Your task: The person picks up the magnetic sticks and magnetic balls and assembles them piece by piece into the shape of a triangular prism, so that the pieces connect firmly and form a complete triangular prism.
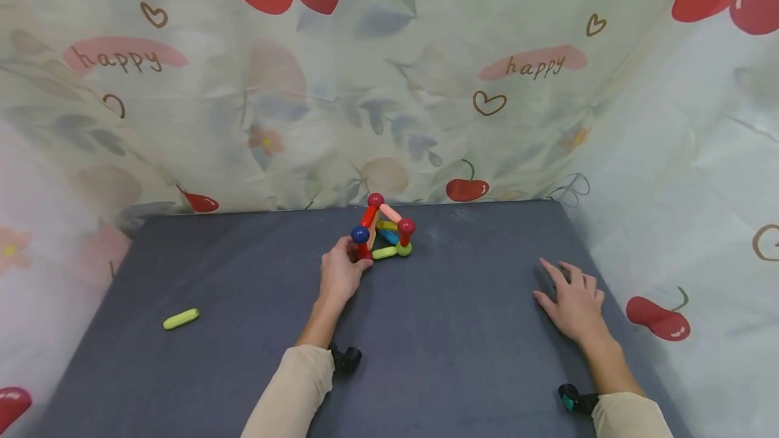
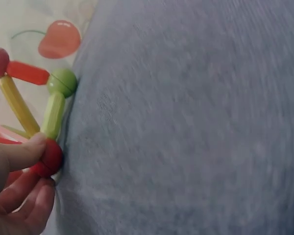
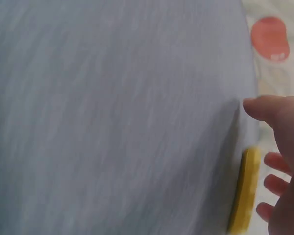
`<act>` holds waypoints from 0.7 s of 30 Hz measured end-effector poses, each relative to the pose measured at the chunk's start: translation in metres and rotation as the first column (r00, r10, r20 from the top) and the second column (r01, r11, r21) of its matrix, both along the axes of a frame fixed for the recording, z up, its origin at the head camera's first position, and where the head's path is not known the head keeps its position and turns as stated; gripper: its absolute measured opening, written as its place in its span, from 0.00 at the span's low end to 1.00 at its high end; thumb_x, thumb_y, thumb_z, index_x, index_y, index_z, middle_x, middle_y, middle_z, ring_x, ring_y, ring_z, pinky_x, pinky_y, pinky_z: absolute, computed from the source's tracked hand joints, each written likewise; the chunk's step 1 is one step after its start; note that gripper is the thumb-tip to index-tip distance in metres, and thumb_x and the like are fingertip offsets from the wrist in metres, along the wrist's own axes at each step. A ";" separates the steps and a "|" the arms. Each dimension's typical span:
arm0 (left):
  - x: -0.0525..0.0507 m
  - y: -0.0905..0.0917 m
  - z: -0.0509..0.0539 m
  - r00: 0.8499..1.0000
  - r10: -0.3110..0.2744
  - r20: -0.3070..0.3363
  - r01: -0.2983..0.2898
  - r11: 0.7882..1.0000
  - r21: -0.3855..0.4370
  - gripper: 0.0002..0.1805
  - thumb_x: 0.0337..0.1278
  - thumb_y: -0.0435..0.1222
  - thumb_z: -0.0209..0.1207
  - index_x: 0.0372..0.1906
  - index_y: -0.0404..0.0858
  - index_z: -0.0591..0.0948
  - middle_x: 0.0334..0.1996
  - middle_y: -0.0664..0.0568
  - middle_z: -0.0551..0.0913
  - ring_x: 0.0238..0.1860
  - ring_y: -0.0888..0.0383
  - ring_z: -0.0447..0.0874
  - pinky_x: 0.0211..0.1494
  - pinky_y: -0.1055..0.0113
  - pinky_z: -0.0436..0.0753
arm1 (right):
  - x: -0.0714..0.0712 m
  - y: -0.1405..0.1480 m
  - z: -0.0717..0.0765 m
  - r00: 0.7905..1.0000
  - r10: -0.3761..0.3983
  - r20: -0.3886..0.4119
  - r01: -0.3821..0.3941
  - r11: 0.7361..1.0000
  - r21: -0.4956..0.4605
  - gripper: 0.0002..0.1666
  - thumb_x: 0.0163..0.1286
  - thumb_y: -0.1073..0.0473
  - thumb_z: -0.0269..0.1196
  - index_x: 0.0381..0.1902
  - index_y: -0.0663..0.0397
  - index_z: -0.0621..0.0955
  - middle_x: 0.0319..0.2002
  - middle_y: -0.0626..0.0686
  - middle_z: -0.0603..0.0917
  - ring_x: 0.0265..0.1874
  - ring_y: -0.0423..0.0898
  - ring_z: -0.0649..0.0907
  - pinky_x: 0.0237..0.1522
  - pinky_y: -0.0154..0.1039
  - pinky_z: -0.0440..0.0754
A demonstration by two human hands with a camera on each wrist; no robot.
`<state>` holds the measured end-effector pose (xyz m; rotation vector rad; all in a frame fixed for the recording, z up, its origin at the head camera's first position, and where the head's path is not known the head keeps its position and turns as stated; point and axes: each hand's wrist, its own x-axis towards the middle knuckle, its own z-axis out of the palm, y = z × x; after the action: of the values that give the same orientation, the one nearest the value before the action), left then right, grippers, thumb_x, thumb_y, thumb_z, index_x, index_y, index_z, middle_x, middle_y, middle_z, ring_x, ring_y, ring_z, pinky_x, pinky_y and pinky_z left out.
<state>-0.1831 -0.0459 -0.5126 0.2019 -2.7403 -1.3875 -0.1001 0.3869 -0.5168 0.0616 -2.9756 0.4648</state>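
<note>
A frame of coloured rods and balls [image 1: 385, 253] stands near the back of the dark table. My left hand [image 1: 342, 272] pinches a red ball [image 2: 52, 157] at its lower left corner between thumb and fingers. A blue ball [image 1: 360, 234] sits just above that corner, and a green ball [image 2: 62, 82] forms another one. Off to the right, my right hand [image 1: 573, 304] hovers with fingers spread and holds nothing. Beside its fingers in the right wrist view lies a yellow rod [image 3: 244, 191], which the hand hides in the head view.
A light green rod [image 1: 180, 319] lies by itself on the left part of the dark tabletop [image 1: 462, 330]. Patterned cloth [image 1: 377, 86] with cherries hangs along the back edge and both sides.
</note>
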 end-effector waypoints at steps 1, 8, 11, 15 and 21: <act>-0.001 0.000 -0.001 1.000 0.002 0.003 -0.002 1.000 0.001 0.30 0.54 0.38 0.74 0.62 0.38 0.79 0.51 0.42 0.89 0.50 0.47 0.88 0.60 0.49 0.84 | 0.003 0.005 -0.001 1.000 -0.015 -0.001 0.015 1.000 -0.012 0.39 0.71 0.54 0.66 0.76 0.48 0.66 0.69 0.72 0.64 0.61 0.77 0.63 0.46 0.72 0.61; -0.001 -0.003 -0.003 1.000 -0.026 -0.013 0.025 0.999 -0.019 0.25 0.56 0.39 0.74 0.58 0.37 0.82 0.48 0.43 0.89 0.48 0.48 0.89 0.56 0.50 0.86 | 0.013 0.023 -0.005 0.986 -0.160 0.046 0.162 0.986 -0.045 0.30 0.73 0.63 0.60 0.71 0.58 0.70 0.60 0.75 0.69 0.54 0.75 0.68 0.47 0.70 0.62; 0.000 -0.003 -0.003 0.999 -0.033 -0.019 0.033 0.999 -0.030 0.22 0.57 0.39 0.73 0.55 0.37 0.84 0.46 0.43 0.90 0.47 0.48 0.88 0.54 0.51 0.86 | 0.009 0.020 -0.005 0.980 -0.190 0.059 0.193 0.980 -0.056 0.27 0.73 0.66 0.59 0.68 0.68 0.72 0.56 0.76 0.72 0.52 0.74 0.71 0.48 0.70 0.64; 0.002 -0.001 -0.003 0.999 -0.034 -0.017 0.033 0.999 -0.038 0.21 0.58 0.39 0.72 0.56 0.38 0.84 0.46 0.44 0.90 0.47 0.48 0.88 0.55 0.51 0.86 | -0.003 0.002 0.004 0.987 -0.160 0.004 0.159 0.981 -0.109 0.24 0.73 0.66 0.61 0.63 0.74 0.75 0.51 0.75 0.77 0.50 0.70 0.75 0.50 0.67 0.71; 0.004 0.001 -0.003 0.999 -0.028 -0.020 0.027 0.999 -0.046 0.21 0.59 0.38 0.72 0.57 0.37 0.84 0.46 0.43 0.90 0.47 0.48 0.88 0.56 0.50 0.86 | -0.033 -0.057 0.038 0.986 -0.071 -0.154 0.033 0.970 -0.239 0.21 0.73 0.64 0.64 0.61 0.66 0.79 0.48 0.66 0.78 0.46 0.60 0.79 0.49 0.59 0.79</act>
<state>-0.1796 -0.0448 -0.5156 0.1474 -2.7652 -1.3241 -0.1333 0.3301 -0.4784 -0.0031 -2.7357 0.7642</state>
